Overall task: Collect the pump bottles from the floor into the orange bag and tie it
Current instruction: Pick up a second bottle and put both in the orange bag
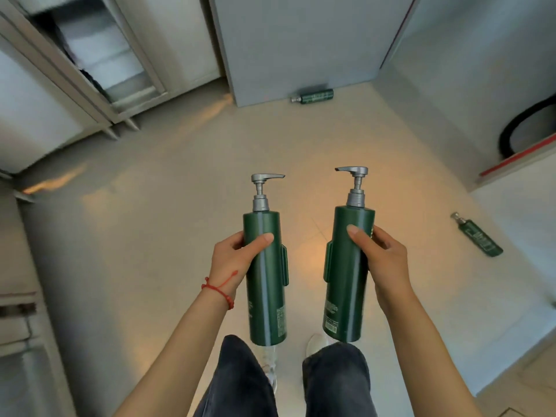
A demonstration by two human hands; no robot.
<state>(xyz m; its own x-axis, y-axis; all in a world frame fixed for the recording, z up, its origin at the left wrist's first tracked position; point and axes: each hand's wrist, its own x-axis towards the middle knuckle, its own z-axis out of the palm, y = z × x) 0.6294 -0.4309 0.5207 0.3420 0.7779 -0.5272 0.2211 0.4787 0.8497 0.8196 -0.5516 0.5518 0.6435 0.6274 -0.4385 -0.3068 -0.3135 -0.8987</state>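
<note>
Two tall dark-green plastic pump bottles with grey pump heads stand upright, the left hand (231, 260) wrapped round one (266, 278), the right hand (382, 260) round the other (349, 272), probably for bagging. Two more green bottles (313, 96) (478, 236) lie on the pale floor (150, 206); no orange bag shows

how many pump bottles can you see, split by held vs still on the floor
Held green pump bottles: 2, one in the left hand at, one in the right hand at
Green pump bottles lying on the floor: 2, one by the grey cabinet, one at the right
Total: 4
</note>
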